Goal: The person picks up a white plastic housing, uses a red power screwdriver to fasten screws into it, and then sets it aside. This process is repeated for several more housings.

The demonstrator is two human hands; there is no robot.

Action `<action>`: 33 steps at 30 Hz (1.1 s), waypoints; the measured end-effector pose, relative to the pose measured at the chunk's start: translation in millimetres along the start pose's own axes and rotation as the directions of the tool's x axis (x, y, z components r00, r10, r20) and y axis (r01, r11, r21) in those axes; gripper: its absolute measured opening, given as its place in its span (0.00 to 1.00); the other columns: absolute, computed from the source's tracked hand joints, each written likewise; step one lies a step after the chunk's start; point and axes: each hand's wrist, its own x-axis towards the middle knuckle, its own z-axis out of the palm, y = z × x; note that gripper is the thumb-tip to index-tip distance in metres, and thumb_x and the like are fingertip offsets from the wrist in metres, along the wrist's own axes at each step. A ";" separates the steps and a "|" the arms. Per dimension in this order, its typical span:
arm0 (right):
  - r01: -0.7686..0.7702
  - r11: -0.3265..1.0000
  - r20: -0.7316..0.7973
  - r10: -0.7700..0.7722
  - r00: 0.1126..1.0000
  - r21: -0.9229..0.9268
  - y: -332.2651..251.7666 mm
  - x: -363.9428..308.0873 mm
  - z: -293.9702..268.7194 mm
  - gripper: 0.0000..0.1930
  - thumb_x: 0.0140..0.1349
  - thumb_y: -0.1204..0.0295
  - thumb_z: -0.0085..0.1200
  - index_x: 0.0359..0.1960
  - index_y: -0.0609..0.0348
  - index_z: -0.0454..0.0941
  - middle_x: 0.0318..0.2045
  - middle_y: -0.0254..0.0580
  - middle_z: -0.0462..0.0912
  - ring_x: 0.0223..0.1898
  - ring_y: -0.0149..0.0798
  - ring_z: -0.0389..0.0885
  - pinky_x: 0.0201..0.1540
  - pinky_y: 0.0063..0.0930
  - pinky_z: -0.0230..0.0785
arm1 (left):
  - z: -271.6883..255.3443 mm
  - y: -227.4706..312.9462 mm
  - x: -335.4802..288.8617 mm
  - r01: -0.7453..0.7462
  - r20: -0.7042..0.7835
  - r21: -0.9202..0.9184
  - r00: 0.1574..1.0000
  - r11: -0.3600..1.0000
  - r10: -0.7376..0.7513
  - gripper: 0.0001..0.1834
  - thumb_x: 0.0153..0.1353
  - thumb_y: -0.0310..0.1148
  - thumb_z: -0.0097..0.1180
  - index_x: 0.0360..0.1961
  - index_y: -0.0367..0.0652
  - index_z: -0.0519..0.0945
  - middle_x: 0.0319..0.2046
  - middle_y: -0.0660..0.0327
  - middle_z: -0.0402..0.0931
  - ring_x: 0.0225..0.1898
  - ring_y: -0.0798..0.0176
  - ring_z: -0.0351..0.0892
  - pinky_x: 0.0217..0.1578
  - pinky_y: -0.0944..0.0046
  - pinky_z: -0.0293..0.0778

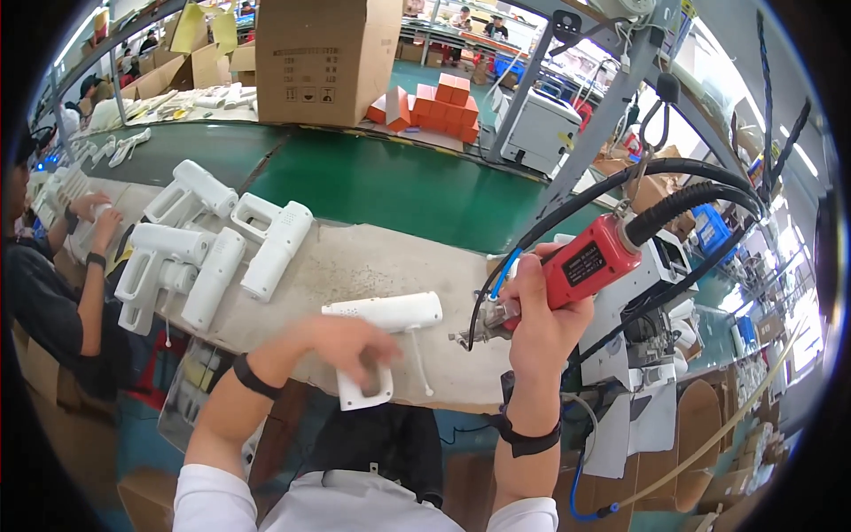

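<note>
In front of me on the worktable lies a white gun-shaped device [386,310] with a looped handle and a short white cord [420,363]. My left hand [350,344], smeared by motion, is over the device's handle; whether its fingers grip it is unclear. To the right, my right hand [551,332] is wrapped round a red power screwdriver [592,260] that hangs from a hook. The screwdriver's metal tip [474,332] points left, just to the right of the device and apart from it. A black corrugated hose [683,208] and a thin blue tube run to the tool.
Several more white devices [270,244] lie at the left of the table [355,253]. A green conveyor belt [381,182] runs behind it. A large carton [324,62] and orange boxes [443,108] stand beyond. A co-worker [66,301] handles white parts at far left.
</note>
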 end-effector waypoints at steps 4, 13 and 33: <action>0.010 1.000 -0.051 -0.011 0.999 -0.012 13.4 5.5 3.0 0.09 0.62 0.76 0.59 0.41 0.62 0.74 0.17 0.33 0.74 0.16 0.24 0.69 0.20 0.18 0.58 | -2.0 -7.6 63.4 0.374 -0.558 -0.026 0.764 0.927 -0.324 0.32 0.45 0.50 0.70 0.47 0.39 0.79 0.42 0.52 0.80 0.48 0.50 0.79 0.49 0.54 0.75; 0.107 0.992 -0.064 -0.112 0.992 -0.065 64.5 20.8 6.1 0.05 0.62 0.77 0.59 0.36 0.64 0.76 0.16 0.33 0.74 0.14 0.25 0.69 0.18 0.19 0.58 | 10.7 -9.3 108.6 0.522 -0.496 0.292 0.799 0.801 -0.340 0.34 0.44 0.56 0.66 0.44 0.39 0.79 0.36 0.53 0.82 0.41 0.49 0.82 0.43 0.54 0.77; 0.033 0.986 0.024 -0.030 0.999 -0.162 113.1 13.5 28.4 0.10 0.64 0.71 0.61 0.27 0.60 0.75 0.18 0.29 0.75 0.18 0.22 0.71 0.22 0.18 0.62 | 14.0 -6.2 104.7 0.569 -0.456 0.333 0.795 0.752 -0.400 0.35 0.48 0.60 0.61 0.50 0.44 0.79 0.53 0.52 0.77 0.46 0.49 0.81 0.49 0.55 0.76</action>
